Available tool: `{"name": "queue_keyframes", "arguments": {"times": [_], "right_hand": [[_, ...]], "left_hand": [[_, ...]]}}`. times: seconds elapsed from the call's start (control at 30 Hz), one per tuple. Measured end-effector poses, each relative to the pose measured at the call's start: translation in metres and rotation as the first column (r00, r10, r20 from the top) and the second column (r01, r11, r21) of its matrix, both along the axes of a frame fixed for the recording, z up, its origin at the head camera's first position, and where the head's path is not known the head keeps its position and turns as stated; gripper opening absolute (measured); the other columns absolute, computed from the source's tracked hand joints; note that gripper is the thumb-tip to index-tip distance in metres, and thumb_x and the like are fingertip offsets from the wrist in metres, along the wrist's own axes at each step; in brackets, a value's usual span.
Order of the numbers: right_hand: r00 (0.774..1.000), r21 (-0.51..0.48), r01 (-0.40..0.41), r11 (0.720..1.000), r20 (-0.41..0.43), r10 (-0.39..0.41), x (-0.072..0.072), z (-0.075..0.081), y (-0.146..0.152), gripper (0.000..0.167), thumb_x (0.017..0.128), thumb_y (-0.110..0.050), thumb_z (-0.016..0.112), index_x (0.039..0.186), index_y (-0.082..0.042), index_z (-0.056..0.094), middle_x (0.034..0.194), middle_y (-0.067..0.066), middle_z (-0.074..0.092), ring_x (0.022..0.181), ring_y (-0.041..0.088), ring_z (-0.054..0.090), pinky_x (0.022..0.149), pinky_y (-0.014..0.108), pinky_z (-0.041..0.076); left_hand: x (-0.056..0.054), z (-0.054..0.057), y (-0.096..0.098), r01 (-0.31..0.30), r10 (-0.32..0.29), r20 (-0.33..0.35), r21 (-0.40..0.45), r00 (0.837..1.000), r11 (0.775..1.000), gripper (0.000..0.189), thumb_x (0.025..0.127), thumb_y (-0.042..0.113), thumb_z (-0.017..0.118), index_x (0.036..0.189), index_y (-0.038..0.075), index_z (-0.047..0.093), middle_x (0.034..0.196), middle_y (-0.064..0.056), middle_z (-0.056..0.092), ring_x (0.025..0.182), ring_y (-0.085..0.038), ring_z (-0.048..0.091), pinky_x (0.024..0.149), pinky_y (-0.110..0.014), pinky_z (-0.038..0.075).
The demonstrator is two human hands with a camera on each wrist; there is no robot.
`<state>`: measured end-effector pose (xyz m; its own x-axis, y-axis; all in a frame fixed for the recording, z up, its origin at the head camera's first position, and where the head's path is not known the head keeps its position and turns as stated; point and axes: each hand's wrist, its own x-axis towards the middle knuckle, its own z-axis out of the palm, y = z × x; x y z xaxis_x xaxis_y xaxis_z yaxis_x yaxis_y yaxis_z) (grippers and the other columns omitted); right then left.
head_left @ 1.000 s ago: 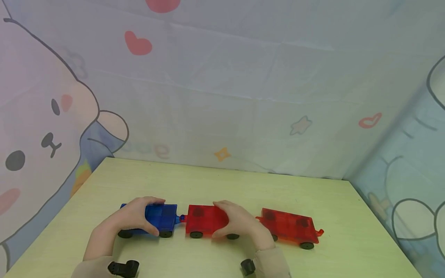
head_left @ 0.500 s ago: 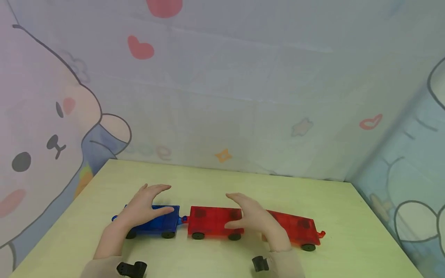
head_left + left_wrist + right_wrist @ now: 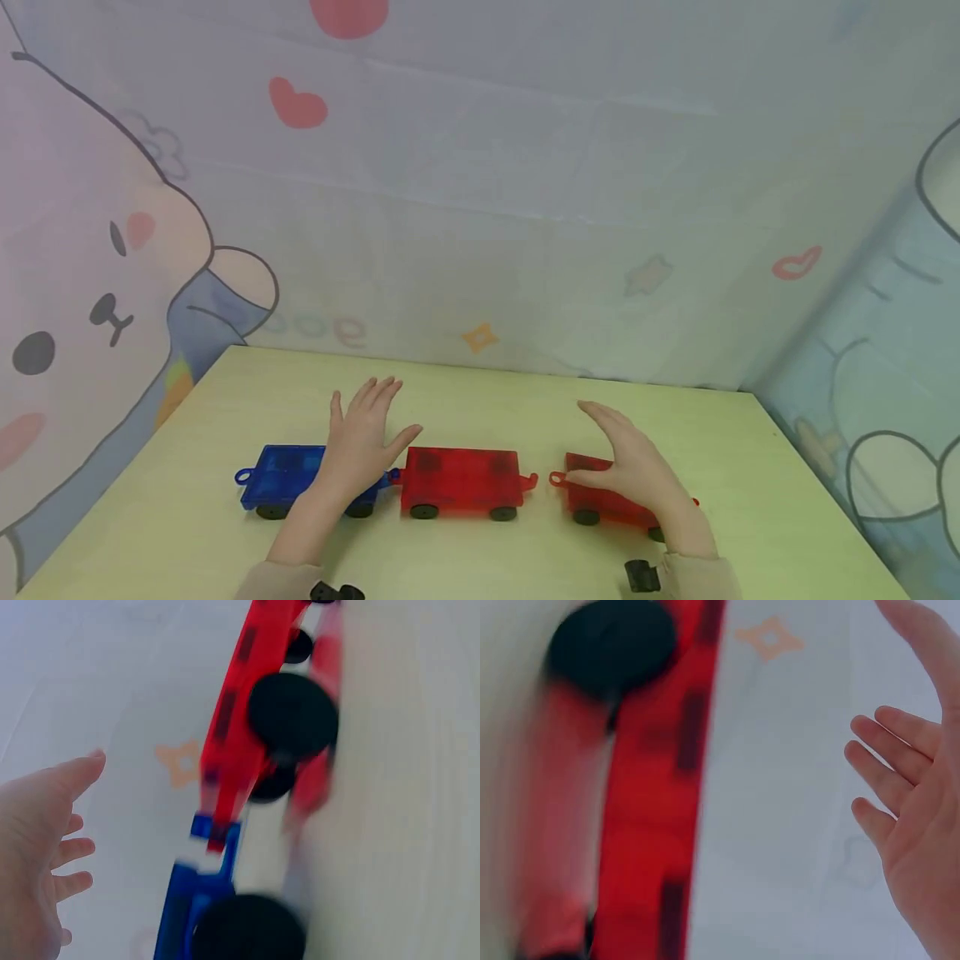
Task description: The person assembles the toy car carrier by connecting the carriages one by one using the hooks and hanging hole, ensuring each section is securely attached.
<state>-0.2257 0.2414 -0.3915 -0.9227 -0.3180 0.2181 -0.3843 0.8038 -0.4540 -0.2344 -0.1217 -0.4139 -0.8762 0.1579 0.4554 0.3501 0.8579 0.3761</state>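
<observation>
Both wide, left hand (image 3: 358, 448) and right hand (image 3: 636, 467) have released the linked blue car (image 3: 285, 468) and red car (image 3: 462, 479), the right now at the unlinked car (image 3: 603, 502) nearest the right edge of the table (image 3: 750, 483).

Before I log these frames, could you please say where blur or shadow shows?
Head view: faint, soft shadows on the table; the blue wagon looks fairly clear. Left wrist: the coupled red wagon is blurred, while the left hand looks crisper. Right wrist: a red wagon is badly blurred, with a smeared reddish streak beside it; the right hand looks crisper.
</observation>
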Motion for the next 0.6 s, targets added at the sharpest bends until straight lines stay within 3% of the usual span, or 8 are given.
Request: {"name": "queue_keyframes", "arguments": {"times": [0.13, 0.3, 0.43, 0.6], "right_hand": [[0.999, 0.009, 0.035, 0.999, 0.010, -0.035, 0.002, -0.005, 0.021, 0.093, 0.072, -0.038, 0.086, 0.147, -0.007, 0.041, 0.149, 0.017, 0.044, 0.139, 0.047, 0.032, 0.104, 0.067, 0.036], [0.998, 0.022, 0.054, 0.998, 0.030, -0.054, 0.002, -0.010, 0.039, 0.097, 0.070, -0.042, 0.087, 0.146, -0.003, 0.041, 0.148, 0.020, 0.044, 0.138, 0.049, 0.032, 0.104, 0.068, 0.034], [0.995, 0.027, 0.063, 0.998, 0.079, -0.065, 0.002, -0.014, 0.049, 0.099, 0.069, -0.042, 0.087, 0.146, 0.000, 0.041, 0.148, 0.024, 0.043, 0.136, 0.048, 0.036, 0.103, 0.066, 0.037], [0.984, 0.018, 0.060, 0.998, 0.168, -0.062, 0.001, -0.017, 0.058, 0.102, 0.068, -0.043, 0.087, 0.146, 0.001, 0.039, 0.148, 0.026, 0.041, 0.136, 0.049, 0.037, 0.104, 0.066, 0.037]], "left_hand": [[0.001, -0.001, 0.019, 0.092, -0.095, 0.097, 0.037, 0.991, 0.995, 0.070, 0.092, 0.042, 0.064, 0.146, 0.004, 0.043, 0.150, -0.017, 0.044, 0.143, -0.040, 0.032, 0.112, -0.073, 0.012], [-0.002, -0.003, 0.033, 0.205, -0.240, 0.245, 0.159, 0.939, 0.966, 0.071, 0.096, 0.041, 0.059, 0.150, 0.002, 0.035, 0.154, -0.018, 0.037, 0.146, -0.041, 0.024, 0.115, -0.069, 0.010], [-0.003, -0.008, 0.042, 0.230, -0.277, 0.282, 0.188, 0.919, 0.955, 0.073, 0.096, 0.041, 0.060, 0.151, 0.002, 0.033, 0.155, -0.017, 0.036, 0.147, -0.039, 0.024, 0.118, -0.064, 0.011], [-0.001, -0.013, 0.051, 0.232, -0.283, 0.291, 0.199, 0.914, 0.952, 0.082, 0.088, 0.043, 0.070, 0.150, 0.002, 0.035, 0.155, -0.016, 0.037, 0.147, -0.036, 0.026, 0.120, -0.059, 0.013]]}}
